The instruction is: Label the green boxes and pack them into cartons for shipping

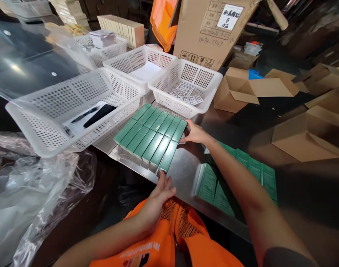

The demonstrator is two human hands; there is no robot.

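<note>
while the right hand [195, 132] rests at the right edge of a block of green boxes [149, 135], its thumb and forefinger are spread apart, touching the side rather than pinching any one box. the left hand [161, 194] has its fingertips at the near corner of the same block, the thumb held off from the fingers; whether it clamps anything there i cannot tell. the boxes lie flat, side by side in two rows, on the metal tabletop [186, 167]. just beyond them stands a white basket [213, 79] with printed labels [186, 91] in it, and to the left a larger basket [41, 148] holds a dark phone-like object [99, 115] and a pen [84, 114]. under the right forearm, more green cartons [208, 183] sit on the table, near an open cardboard box [230, 96] farther back.
</note>
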